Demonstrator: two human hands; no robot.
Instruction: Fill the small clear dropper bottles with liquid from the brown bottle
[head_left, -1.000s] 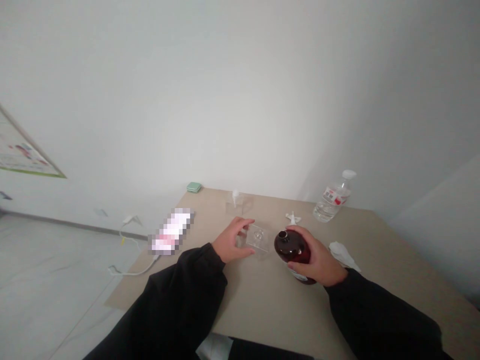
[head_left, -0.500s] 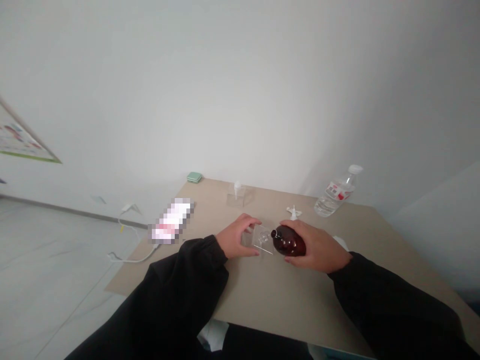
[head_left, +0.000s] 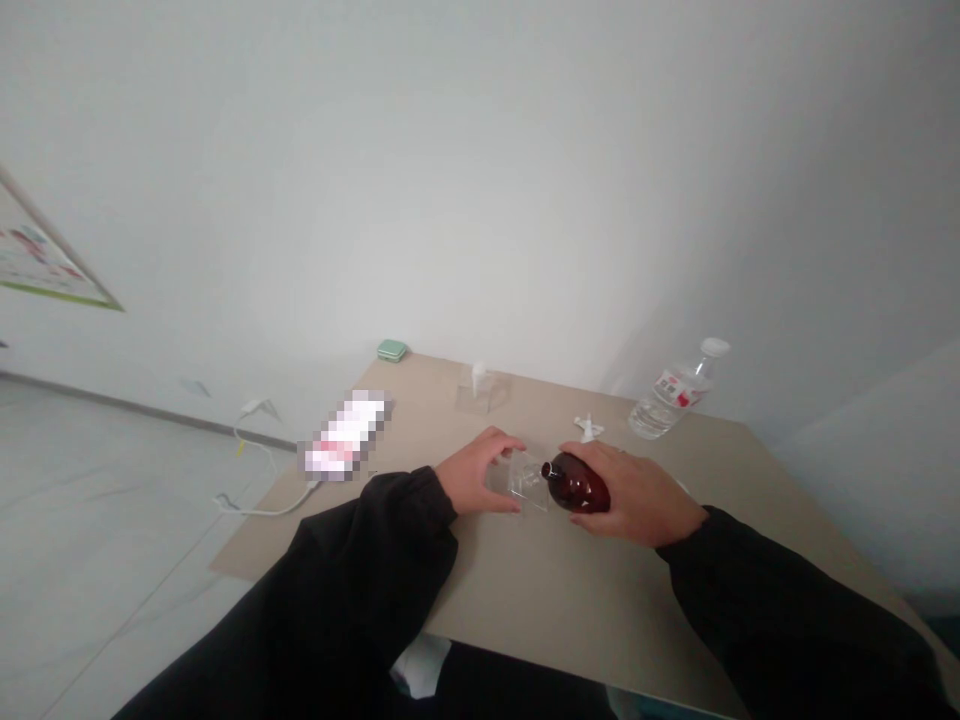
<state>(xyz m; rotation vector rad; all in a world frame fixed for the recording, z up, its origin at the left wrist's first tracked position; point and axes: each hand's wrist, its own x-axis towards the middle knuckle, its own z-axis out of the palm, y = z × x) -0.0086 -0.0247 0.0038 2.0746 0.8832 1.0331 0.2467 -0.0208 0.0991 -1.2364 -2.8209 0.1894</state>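
Observation:
My left hand (head_left: 484, 475) grips a clear square bottle (head_left: 529, 482) by its sides, thumb and fingers around it. In my right hand (head_left: 634, 490) is a dark brown bottle (head_left: 581, 485), tilted so that its uncapped neck (head_left: 551, 471) points left over the clear bottle's opening. Whether the two necks touch, I cannot tell. Whether liquid runs between them is too small to see. Just beyond the brown bottle lies a white pump top (head_left: 589, 430). Farther back stands a second clear square container (head_left: 474, 392) with a white nozzle in or behind it.
A water bottle (head_left: 675, 390) with a white cap stands at the back right of the table (head_left: 517, 590). A lit phone (head_left: 349, 435) with a white cable (head_left: 277, 512) lies at the left edge. A small green case (head_left: 391, 350) sits at the back left corner, by the wall.
Both hands keep their grips on the two bottles, with the brown one still tilted. The view has shifted slightly; otherwise little differs.

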